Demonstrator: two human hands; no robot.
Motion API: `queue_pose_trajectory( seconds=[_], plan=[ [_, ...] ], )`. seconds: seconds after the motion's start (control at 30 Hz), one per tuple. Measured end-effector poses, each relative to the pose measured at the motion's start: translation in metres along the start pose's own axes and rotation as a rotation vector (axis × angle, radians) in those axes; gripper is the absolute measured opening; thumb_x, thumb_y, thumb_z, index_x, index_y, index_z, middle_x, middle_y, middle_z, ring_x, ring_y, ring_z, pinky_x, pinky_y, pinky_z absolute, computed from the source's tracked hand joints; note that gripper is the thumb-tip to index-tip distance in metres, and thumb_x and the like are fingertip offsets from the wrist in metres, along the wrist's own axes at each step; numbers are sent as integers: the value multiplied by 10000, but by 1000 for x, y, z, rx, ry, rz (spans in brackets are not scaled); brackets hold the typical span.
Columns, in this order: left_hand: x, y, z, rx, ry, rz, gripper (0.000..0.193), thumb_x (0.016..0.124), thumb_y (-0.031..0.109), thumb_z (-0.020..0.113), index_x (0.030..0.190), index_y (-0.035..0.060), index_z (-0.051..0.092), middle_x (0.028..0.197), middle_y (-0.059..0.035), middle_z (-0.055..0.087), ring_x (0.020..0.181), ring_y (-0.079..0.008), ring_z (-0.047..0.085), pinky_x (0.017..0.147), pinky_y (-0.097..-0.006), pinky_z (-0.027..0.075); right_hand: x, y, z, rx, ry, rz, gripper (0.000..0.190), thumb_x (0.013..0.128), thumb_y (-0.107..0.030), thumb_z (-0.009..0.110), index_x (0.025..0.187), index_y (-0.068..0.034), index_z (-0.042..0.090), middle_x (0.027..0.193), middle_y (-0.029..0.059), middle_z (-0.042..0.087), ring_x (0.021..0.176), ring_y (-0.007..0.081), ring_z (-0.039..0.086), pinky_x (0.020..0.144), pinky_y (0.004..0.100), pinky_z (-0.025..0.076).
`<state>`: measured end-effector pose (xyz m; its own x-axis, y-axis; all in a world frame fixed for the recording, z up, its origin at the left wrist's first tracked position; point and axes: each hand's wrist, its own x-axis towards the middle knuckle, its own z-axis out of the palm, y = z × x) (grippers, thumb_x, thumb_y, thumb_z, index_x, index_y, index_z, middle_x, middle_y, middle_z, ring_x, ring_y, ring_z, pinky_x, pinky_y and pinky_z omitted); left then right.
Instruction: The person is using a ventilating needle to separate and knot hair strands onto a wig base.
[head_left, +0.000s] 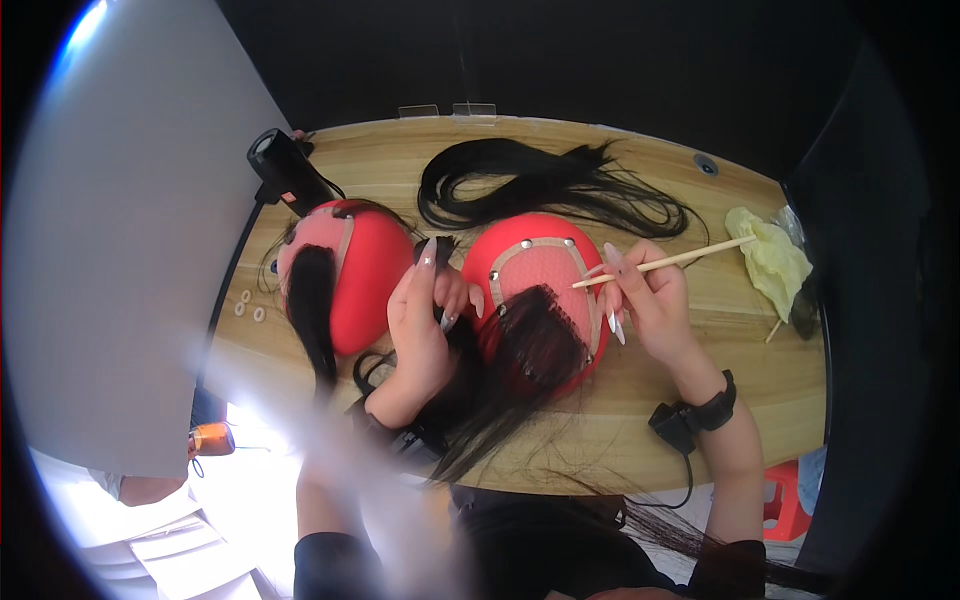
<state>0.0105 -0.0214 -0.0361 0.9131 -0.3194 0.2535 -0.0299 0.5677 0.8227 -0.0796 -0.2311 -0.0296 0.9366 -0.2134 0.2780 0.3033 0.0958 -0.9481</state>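
My right hand (649, 300) holds a thin wooden-handled hook tool (675, 259), its tip over the pink mesh of a red head-shaped form (536, 229). Pins with round metal heads fix the mesh's beige edging, and dark hair (536, 337) covers its lower part. Between the thumb and fingers of my left hand (424, 315) is a bundle of black hair (439, 249), left of that mesh. A second red form (375, 277) stands at the left, with pink mesh and a black lock of hair (311, 277) on it.
A long looped hank of black hair (480, 180) lies behind the forms. At the back left is a black cylindrical speaker (289, 169); several small pale rings (259, 314) lie at the left. Crumpled yellowish plastic (772, 262) sits at the right. Dark partitions (570, 60) bound the wooden table (750, 375).
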Motion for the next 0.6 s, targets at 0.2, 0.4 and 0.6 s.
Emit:
queue_pose_trajectory(
  seconds=[0.2, 0.4, 0.6],
  plan=[
    [0, 1, 1, -45, 33, -3, 387, 982, 234, 368, 621, 95, 366, 524, 1, 344, 477, -99, 314, 543, -277, 389, 0, -1, 2, -1, 11, -23, 187, 943, -157, 492, 815, -25, 458, 633, 62, 569, 501, 60, 487, 486, 188, 413],
    [0, 1, 1, -46, 24, -4, 385, 982, 232, 370, 624, 91, 368, 531, 0, 346, 480, -99, 315, 540, -279, 392, 0, 3, 4, 46, 67, -5, 195, 951, -173, 478, 823, -28, 449, 635, 66, 567, 501, 56, 482, 525, 197, 436],
    [1, 1, 2, -57, 29, -11, 383, 980, 226, 367, 622, 90, 364, 521, 3, 332, 468, -98, 310, 526, -282, 394, 0, 8, 5, 94, 122, -19, 194, 953, -207, 467, 866, -33, 462, 634, 55, 530, 492, 96, 502, 473, 220, 429]
  ],
)
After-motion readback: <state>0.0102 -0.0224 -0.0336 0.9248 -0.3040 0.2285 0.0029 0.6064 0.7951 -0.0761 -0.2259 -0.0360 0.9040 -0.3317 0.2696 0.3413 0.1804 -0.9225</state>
